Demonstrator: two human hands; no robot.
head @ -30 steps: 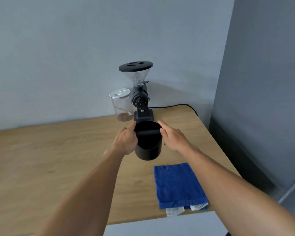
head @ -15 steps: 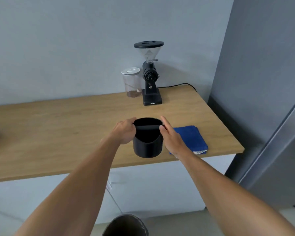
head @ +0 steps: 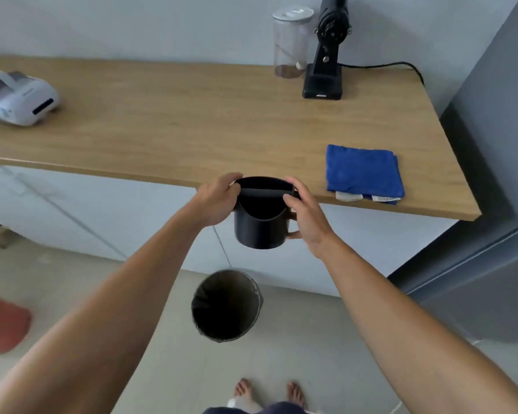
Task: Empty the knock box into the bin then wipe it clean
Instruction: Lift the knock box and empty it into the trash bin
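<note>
I hold a black cylindrical knock box (head: 260,227) upright in the air, just in front of the wooden counter's (head: 192,121) front edge. My left hand (head: 217,201) grips its left side and my right hand (head: 307,216) grips its right side, fingers over the rim by the knock bar. Below it on the floor stands a round bin (head: 226,306) with a dark liner, open at the top. A folded blue cloth (head: 364,173) lies on the counter to the right of the box. The box's contents are hidden in its dark inside.
A black coffee grinder (head: 325,55) and a clear jar (head: 290,43) stand at the counter's back right, with a cable running right. A white device (head: 15,98) lies at the counter's left. A grey tall unit (head: 491,204) bounds the right. White cabinet fronts sit under the counter.
Both hands have carried the knock box off the counter and back toward me, past its front edge. The view has tilted down, so the bin and my feet now show.
</note>
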